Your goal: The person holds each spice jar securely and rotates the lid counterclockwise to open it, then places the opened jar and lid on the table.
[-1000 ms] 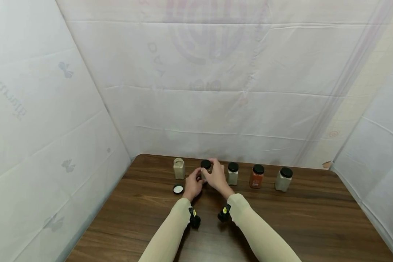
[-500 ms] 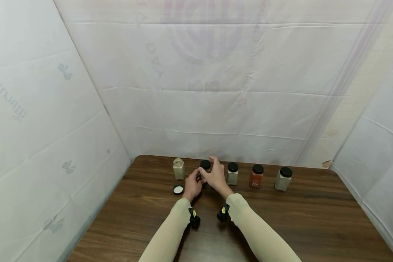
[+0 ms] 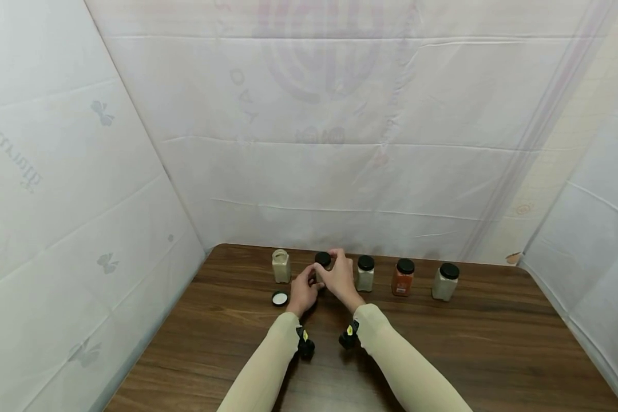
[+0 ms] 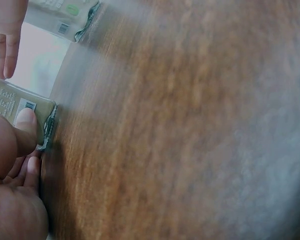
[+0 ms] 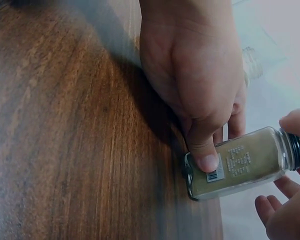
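Observation:
A spice jar (image 3: 321,271) with a black cap (image 3: 323,259) stands second from the left in a row at the back of the table. My left hand (image 3: 303,289) grips its body low down, and the thumb (image 5: 206,159) presses on the label of the jar (image 5: 240,165). My right hand (image 3: 340,276) curls its fingers round the cap (image 5: 296,150). In the left wrist view the jar (image 4: 17,110) sits under my left thumb (image 4: 22,127).
An open jar (image 3: 281,265) stands to the left, its lid (image 3: 280,298) lying on the wooden table (image 3: 443,343) in front of it. To the right stand a pale jar (image 3: 365,273), an orange jar (image 3: 404,277) and another pale jar (image 3: 445,281). White sheets wall three sides.
My right hand's fingers lifted off the cap and came back round it. The jar and my left hand have stayed in place.

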Demonstrator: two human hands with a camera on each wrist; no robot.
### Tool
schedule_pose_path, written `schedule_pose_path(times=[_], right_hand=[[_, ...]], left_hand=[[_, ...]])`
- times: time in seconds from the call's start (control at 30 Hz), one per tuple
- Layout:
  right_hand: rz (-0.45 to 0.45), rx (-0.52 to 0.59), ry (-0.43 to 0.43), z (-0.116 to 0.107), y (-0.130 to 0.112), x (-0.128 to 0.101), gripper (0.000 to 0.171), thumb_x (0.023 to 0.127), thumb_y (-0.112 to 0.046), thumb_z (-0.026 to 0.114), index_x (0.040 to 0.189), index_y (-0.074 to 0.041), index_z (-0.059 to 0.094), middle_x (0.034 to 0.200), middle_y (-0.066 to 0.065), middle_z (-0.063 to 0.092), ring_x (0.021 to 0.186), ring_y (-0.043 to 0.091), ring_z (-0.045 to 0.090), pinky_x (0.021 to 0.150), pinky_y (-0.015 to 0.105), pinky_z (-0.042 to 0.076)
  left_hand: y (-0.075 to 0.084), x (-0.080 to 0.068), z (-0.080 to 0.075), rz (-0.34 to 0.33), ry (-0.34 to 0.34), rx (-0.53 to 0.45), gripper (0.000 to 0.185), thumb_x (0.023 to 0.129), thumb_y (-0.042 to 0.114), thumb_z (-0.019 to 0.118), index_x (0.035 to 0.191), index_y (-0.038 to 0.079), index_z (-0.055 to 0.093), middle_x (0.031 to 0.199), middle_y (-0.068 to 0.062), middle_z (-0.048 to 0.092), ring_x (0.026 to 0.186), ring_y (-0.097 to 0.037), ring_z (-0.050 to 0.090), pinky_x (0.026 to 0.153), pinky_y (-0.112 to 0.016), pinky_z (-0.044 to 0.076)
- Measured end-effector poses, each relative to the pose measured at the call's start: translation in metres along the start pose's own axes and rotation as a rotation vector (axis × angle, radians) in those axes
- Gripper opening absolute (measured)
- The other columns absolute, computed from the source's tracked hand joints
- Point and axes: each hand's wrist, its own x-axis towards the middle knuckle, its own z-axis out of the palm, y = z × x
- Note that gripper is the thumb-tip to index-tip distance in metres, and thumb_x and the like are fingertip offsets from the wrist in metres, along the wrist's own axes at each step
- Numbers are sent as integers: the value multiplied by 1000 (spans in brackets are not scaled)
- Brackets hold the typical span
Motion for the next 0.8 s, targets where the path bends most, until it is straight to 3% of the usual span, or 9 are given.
schedule_pose_path(times=[0.23,0.5,0.8], right_hand=[[-29,-5,-46,0,-1,1,50,98,-16,64,145,-5,54,143,20,55,130,40,43,99,57,48],[-30,25,-22,1,1,2,67,97,-23,72,154,-7,41,142,21,54,131,41,42,100,59,47],[-5,36,47,1,2,0,51,93,-27,79,130,-6,51,128,17,58,118,38,48,93,55,48]], left_hand=[[-1,-1,1,16,1,-8,51,96,-2,69,144,7,57,136,-16,65,125,-36,62,101,-50,53],[4,-1,-1,-2,0,5,52,96,3,71,146,9,56,138,-17,63,125,-36,61,102,-50,53],[2,-1,0,-30,0,3,53,95,5,73,145,12,58,140,-17,62,127,-37,60,103,-50,53]])
